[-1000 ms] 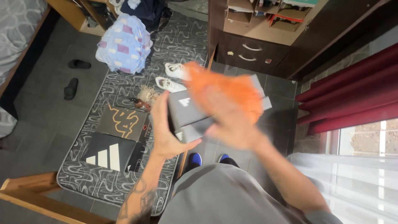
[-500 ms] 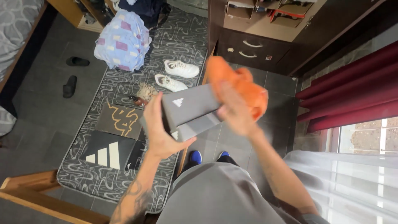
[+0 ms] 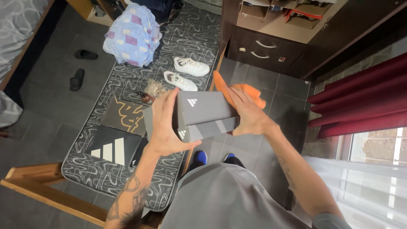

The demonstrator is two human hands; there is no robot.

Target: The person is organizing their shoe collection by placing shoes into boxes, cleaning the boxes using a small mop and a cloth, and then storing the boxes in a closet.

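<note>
Here the left hand (image 3: 163, 127) grips the near end of a grey box (image 3: 203, 115), held in the air above the mat's (image 3: 106, 169) right edge, thumb on its lower side. The right hand (image 3: 248, 116) presses an orange cloth (image 3: 243, 91) flat against the box's far end. Two white shoes (image 3: 186, 73) lie beyond on the mat; two flat boxes (image 3: 116, 135) lie left. Bare tile floor (image 3: 280, 97) opens to the right.

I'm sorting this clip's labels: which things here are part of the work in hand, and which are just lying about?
In hand:
left hand gripping the grey shoebox
right hand pressing the orange cloth to its far end

Lying about:
white sneakers
two dark boxes on the patterned mat
black sandals
cloth bundle
</note>
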